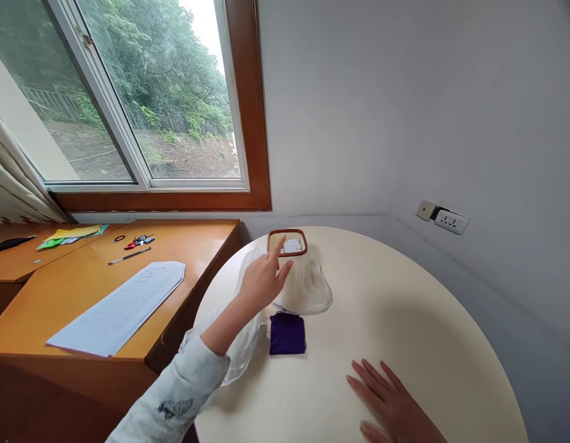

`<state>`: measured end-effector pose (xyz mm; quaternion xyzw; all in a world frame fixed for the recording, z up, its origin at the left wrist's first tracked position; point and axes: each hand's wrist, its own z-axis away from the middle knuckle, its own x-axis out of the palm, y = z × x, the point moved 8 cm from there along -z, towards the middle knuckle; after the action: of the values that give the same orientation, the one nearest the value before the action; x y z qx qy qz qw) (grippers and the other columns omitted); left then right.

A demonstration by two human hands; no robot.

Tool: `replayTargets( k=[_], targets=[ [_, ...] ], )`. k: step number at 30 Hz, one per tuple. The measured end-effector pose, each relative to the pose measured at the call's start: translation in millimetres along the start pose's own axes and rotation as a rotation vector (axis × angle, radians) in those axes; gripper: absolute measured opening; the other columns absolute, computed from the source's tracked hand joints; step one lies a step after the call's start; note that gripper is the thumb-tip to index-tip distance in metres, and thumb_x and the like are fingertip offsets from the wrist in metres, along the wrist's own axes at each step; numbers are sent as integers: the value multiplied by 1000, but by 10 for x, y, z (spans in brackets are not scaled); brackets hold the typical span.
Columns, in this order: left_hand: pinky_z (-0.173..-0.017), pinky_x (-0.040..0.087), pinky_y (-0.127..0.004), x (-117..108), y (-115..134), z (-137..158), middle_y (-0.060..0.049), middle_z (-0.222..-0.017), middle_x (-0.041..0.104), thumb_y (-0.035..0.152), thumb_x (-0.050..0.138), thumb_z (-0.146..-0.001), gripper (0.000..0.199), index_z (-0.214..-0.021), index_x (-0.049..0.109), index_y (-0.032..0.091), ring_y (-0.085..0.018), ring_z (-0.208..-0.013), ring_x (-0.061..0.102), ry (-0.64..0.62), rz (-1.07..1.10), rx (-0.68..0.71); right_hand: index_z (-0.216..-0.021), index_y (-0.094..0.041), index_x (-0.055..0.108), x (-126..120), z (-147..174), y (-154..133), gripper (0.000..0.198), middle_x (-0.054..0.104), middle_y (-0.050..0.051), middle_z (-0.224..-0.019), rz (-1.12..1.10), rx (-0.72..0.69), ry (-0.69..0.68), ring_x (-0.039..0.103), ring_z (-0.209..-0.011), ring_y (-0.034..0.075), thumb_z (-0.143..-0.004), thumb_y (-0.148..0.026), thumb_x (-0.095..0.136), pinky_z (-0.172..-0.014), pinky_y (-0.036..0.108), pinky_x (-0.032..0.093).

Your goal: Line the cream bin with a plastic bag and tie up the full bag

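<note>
My left hand [263,277] reaches over the near left side of a brown-rimmed rectangular hoop [305,246] at the back of the round table. Its index finger and thumb are stretched apart, and nothing shows between them. The other fingers are mostly hidden. Pale sheer fabric [308,286] spreads from the hoop towards me, beneath and beside the hand. Inside the rim lies a small whitish patch [293,246]. Nearer to me is a folded dark purple cloth [287,335]. On the right, my right hand [396,406] rests with fingers spread, palm down, on the tabletop, holding nothing.
The round cream table [405,307] stands against the wall. Left of it, a wooden desk [206,240] carries paper sheets [123,307], a pen [129,256] and keys [140,241]. A crumpled translucent plastic bag [241,354] lies at the table's left edge, under my forearm.
</note>
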<state>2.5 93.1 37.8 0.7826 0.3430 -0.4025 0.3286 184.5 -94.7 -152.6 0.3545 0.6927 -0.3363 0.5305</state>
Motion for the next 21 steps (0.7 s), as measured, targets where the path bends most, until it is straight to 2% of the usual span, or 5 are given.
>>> replayTargets(
  k=[4,9,13,17,21],
  targets=[
    [-55,38,-24,72,-106,-111,-3,-83,63,42,33,-92,58,-142,13,22,-18,-69,60,-22,-83,-39,-140,-33,24,12,12,11,57,34,0,-143,-71,46,-39,37,-128,25,-88,-42,43,-104,43,32],
    [-57,39,-25,84,-153,-128,-5,-87,65,42,33,-92,59,-142,11,20,-19,-74,62,-4,-118,-40,-140,-33,22,50,29,24,56,29,0,-145,-119,84,-112,31,-131,26,-89,-42,41,-105,49,30],
    [-61,41,-25,74,-171,-152,-4,-87,64,41,35,-92,60,-142,9,20,-19,-76,62,11,-106,-39,-140,-32,23,49,42,19,56,28,1,-145,-141,83,-110,29,-133,26,-89,-42,42,-106,49,28],
    [-75,44,-33,72,-180,-184,-10,-103,60,42,39,-90,62,-142,13,20,-25,-94,58,80,-131,-7,-141,-32,21,76,46,27,56,25,1,-146,-130,87,-132,27,-133,26,-89,-42,40,-106,51,28],
    [-98,33,-44,171,-209,-181,-16,-134,40,41,43,-88,59,-140,23,22,-31,-123,38,84,-166,29,-141,-32,20,82,35,26,55,26,1,-146,-102,72,-131,28,-133,26,-90,-42,39,-105,50,29]
  ],
)
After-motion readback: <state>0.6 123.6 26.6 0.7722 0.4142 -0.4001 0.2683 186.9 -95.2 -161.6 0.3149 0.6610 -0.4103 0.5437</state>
